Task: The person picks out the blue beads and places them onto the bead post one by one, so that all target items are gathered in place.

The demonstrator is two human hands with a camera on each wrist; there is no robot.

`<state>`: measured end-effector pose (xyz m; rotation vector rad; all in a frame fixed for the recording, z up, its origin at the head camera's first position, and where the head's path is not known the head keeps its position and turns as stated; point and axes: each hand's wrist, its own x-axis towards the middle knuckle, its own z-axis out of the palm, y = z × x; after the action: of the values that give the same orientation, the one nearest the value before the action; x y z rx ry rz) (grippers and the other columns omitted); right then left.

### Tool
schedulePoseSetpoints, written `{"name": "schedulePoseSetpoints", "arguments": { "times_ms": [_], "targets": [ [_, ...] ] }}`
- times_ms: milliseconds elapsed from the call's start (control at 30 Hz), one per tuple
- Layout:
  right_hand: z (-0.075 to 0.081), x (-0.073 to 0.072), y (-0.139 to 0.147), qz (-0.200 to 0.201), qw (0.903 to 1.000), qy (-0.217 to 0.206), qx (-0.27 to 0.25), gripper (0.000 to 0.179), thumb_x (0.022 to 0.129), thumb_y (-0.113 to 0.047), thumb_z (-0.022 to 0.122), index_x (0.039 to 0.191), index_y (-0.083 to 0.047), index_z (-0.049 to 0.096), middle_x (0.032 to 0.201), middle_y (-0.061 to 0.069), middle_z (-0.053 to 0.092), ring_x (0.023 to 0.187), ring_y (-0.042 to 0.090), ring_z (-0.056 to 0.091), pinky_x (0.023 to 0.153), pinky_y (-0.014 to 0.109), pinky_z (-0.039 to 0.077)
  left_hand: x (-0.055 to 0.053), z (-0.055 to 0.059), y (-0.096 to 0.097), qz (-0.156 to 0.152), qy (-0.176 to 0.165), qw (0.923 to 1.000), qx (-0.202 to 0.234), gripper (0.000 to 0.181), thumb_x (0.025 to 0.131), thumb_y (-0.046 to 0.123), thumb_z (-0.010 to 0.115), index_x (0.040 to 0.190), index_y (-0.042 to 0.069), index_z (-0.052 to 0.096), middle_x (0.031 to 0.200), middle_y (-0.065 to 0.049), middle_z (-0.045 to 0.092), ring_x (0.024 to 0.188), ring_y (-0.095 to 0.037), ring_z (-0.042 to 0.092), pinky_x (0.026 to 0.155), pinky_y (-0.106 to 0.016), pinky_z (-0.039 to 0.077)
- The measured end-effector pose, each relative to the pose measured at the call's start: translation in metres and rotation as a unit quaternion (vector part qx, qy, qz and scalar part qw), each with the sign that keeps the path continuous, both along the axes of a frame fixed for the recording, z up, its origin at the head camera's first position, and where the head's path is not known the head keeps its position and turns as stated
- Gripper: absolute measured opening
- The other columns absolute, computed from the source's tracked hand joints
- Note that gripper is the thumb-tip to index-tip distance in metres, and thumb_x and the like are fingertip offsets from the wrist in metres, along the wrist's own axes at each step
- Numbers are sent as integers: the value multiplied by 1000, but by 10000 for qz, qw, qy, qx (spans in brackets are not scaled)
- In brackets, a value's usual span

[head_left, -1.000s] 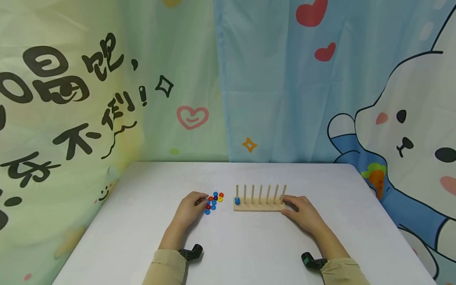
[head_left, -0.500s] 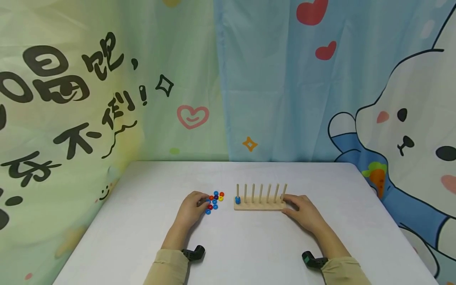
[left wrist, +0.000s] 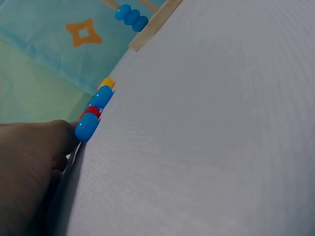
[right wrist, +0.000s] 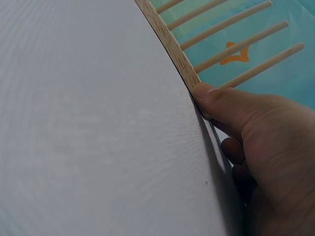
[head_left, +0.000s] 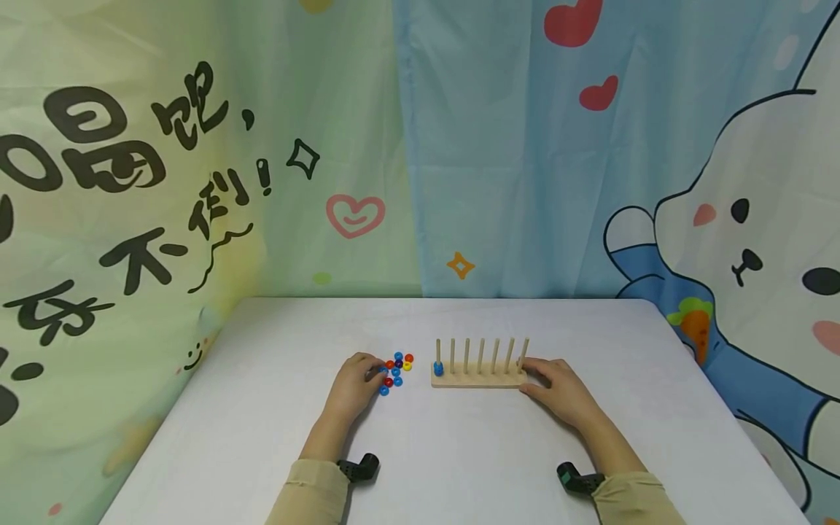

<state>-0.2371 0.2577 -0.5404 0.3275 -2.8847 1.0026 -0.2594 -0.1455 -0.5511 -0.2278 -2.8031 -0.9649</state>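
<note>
Our right grip [head_left: 554, 390] clamped on the peg rack [head_left: 479, 380] at lower centre, our left grip [head_left: 353, 385] at loose beads [head_left: 396, 372] left of it, whether pinching one we cannot tell, blue beads [head_left: 438, 370] on the leftmost peg [head_left: 438, 350]

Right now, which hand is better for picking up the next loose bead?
Probably the left hand: it's right beside the loose beads. The right hand is farther away, holding the right end of the rack.
</note>
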Motion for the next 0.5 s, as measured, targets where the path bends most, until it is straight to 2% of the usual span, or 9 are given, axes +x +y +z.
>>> {"name": "schedulePoseSetpoints", "arguments": {
  "times_ms": [500],
  "targets": [
    [-2,-1,1,12,10000,23,-25,51,89,-36,72,133,-11,62,130,15,63,120,37,52,100,60,41,3,4,2,126,-19,9991,410,22,92,26,71,112,16,71,115,-2,67,106,-20,63,93,-41,53]
  ]
}}
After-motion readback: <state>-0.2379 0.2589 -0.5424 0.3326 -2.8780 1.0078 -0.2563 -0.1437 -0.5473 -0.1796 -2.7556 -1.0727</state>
